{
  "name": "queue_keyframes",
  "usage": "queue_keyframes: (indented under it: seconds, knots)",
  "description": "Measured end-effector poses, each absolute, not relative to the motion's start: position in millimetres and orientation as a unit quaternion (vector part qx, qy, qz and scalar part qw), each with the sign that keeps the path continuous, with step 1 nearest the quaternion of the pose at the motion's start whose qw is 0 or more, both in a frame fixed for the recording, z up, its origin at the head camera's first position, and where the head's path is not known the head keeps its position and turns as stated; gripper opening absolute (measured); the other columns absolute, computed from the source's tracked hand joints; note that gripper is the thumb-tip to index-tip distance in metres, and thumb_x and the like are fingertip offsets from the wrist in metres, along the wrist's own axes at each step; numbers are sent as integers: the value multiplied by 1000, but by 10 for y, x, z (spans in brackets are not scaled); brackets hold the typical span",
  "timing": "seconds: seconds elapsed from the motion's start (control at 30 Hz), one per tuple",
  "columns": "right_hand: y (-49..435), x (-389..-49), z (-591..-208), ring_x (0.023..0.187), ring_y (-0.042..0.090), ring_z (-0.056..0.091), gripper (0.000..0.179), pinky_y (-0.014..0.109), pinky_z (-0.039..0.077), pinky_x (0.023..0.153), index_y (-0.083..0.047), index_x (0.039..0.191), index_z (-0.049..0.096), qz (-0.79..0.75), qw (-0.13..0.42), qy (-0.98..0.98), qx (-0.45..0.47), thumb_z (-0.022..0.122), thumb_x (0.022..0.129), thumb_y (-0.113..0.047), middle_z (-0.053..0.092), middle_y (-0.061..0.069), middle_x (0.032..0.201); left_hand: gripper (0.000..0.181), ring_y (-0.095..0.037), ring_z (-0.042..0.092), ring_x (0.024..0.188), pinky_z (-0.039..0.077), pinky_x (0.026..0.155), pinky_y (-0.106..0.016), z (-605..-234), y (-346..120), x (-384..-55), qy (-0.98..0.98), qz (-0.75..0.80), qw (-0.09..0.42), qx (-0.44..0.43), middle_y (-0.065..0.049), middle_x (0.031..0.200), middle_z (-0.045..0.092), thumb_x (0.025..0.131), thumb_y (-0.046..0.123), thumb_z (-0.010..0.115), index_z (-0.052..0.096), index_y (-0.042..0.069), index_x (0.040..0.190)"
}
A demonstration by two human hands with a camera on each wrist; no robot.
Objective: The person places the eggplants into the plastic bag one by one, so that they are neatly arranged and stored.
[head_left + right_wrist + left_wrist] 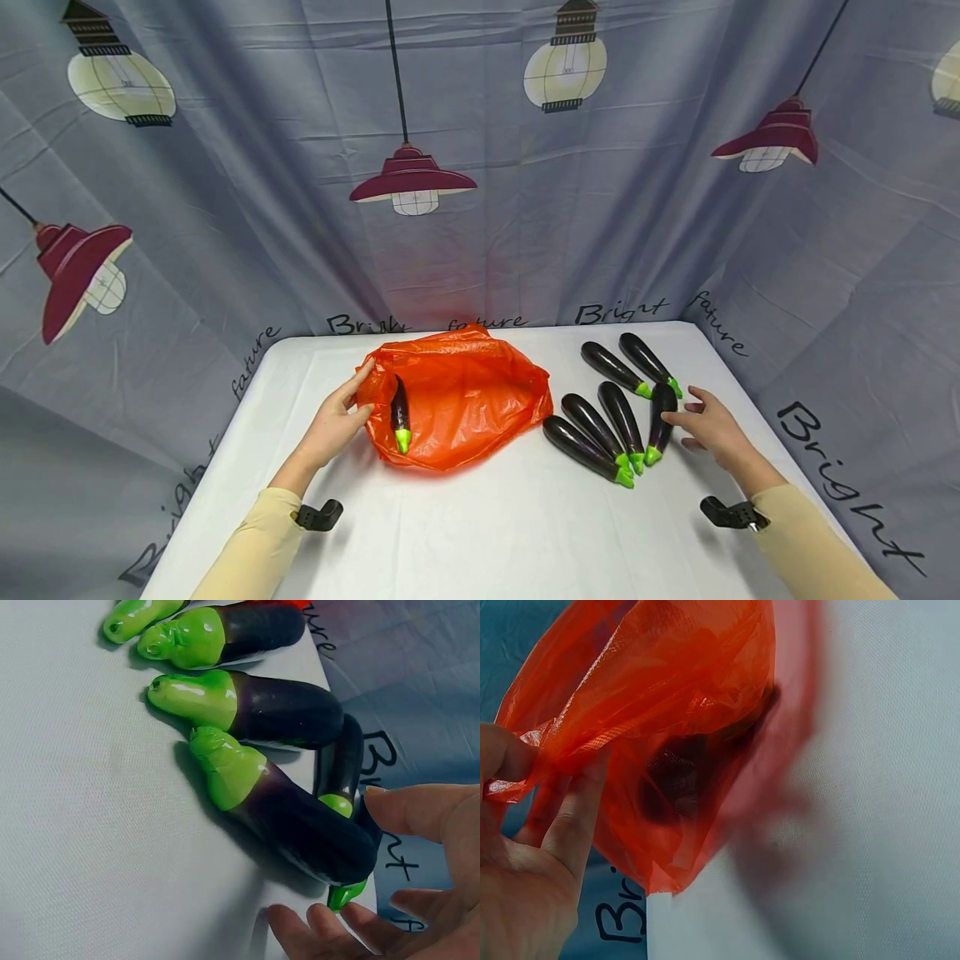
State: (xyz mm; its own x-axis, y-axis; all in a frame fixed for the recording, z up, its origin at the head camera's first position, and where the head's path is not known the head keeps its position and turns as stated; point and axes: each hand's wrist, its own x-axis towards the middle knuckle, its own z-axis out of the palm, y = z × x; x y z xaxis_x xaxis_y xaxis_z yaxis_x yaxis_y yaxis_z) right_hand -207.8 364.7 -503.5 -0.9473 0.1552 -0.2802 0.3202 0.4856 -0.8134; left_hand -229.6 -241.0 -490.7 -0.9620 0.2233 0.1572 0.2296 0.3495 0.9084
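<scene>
My left hand [336, 423] pinches the left rim of a crumpled red plastic bag [472, 392] between thumb and fingers; the left wrist view shows the thin film of the bag [682, 682] held there. Inside the bag, at its left side, is one dark eggplant [401, 412] with a green stem end. On the right, my right hand [712, 429] has its thumb and fingers spread around the upper end of the nearest eggplant [661, 421]. In the right wrist view that eggplant [300, 817] lies on the table, and whether the thumb touches it I cannot tell.
Several more eggplants lie to the right of the bag, among them a front one [585, 450] and a back one [648, 358]. They rest on a white-covered table [480, 542]. A grey-blue curtain [480, 267] with lamp prints hangs behind and beside it.
</scene>
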Motion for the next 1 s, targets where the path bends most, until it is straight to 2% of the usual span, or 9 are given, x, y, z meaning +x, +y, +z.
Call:
queue_keyframes:
  seconds: [0.27,0.33,0.47,0.57,0.8,1.0]
  knots:
    - [3659,-2074,-5040,133,59,39,99,49,57,90,10,157,-7,-532,102,829,141,67,99,-18,16,47,153,76,-31,17,153,23,118,-46,-4912,-2409,-2286,-818,-556,-1,-150,-6,168,21,97,-3,58,32,26,162]
    - [3661,-2076,-5048,131,57,42,100,46,59,87,9,158,-8,-544,106,819,149,67,99,-18,15,47,154,76,-30,16,153,23,118,-40,-4916,-2412,-2288,-817,-557,-1,-152,-5,168,21,97,-3,58,31,26,162]
    - [3672,-2094,-5085,125,51,49,100,40,61,79,7,159,-6,-544,114,812,179,69,98,-20,22,45,153,77,-28,15,154,23,115,-20,-4926,-2419,-2291,-814,-560,0,-156,-2,168,20,97,-4,58,31,26,162]
    - [3683,-2110,-5122,122,48,52,102,38,62,75,6,160,-5,-542,119,809,194,71,97,-22,30,44,148,78,-29,15,154,23,112,-14,-4930,-2418,-2290,-811,-563,0,-160,-2,169,20,96,-5,58,30,25,163]
    - [3685,-2123,-5158,122,46,53,103,39,62,76,3,161,-3,-545,122,805,200,72,96,-22,36,42,146,78,-29,15,154,22,118,-37,-4929,-2414,-2288,-814,-560,-3,-157,-2,169,19,97,-3,57,30,28,163]
    - [3665,-2128,-5171,124,49,51,102,40,62,75,2,161,-3,-549,115,803,202,72,96,-19,38,42,144,78,-30,16,153,22,119,-40,-4907,-2402,-2276,-815,-559,-5,-154,-3,169,18,97,-4,57,28,28,163]
